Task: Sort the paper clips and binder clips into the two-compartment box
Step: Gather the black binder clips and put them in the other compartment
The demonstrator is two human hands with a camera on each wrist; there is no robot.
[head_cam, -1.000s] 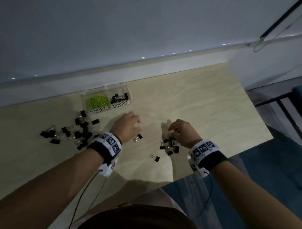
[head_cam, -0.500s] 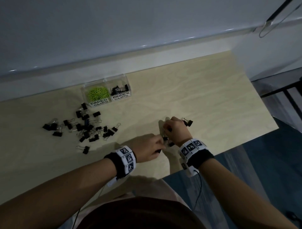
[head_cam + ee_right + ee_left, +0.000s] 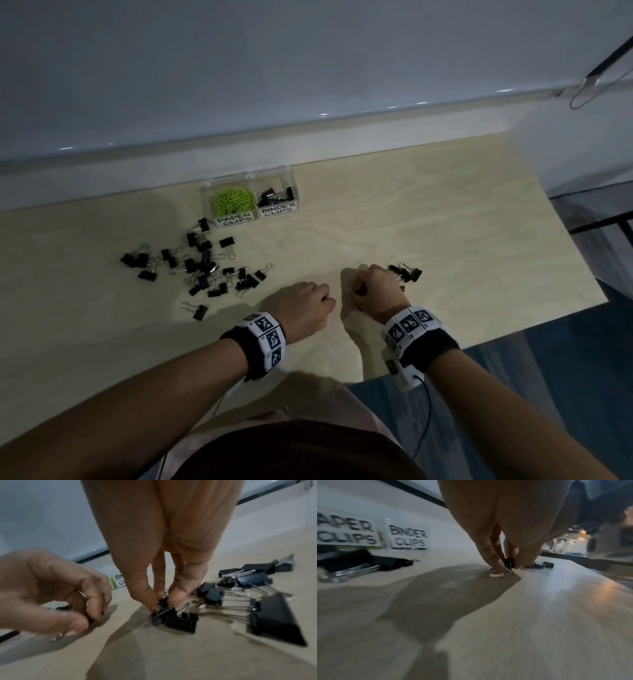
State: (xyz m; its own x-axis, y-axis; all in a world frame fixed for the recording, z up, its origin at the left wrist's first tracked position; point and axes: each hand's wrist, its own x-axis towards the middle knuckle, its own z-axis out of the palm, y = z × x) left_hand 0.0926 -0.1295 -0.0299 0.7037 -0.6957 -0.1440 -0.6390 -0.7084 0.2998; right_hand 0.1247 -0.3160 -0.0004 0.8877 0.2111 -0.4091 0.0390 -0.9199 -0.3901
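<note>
My right hand [image 3: 164, 561] pinches a small black metal binder clip [image 3: 163, 609] between thumb and fingertips, down on the pale wood-grain surface [image 3: 428, 222], beside a few more wedge-shaped clips with shiny wire handles [image 3: 248, 588]. My left hand [image 3: 305, 308] pinches another little black clip [image 3: 509, 562] the same way. The clear plastic box [image 3: 251, 202] sits at the far edge, green paper clips [image 3: 234, 202] in its left compartment and black binder clips in its right, with a loose scatter of clips [image 3: 202, 263] in front of it.

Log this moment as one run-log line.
left hand pinches binder clip | right hand pinches black clip | box part-filled
</note>
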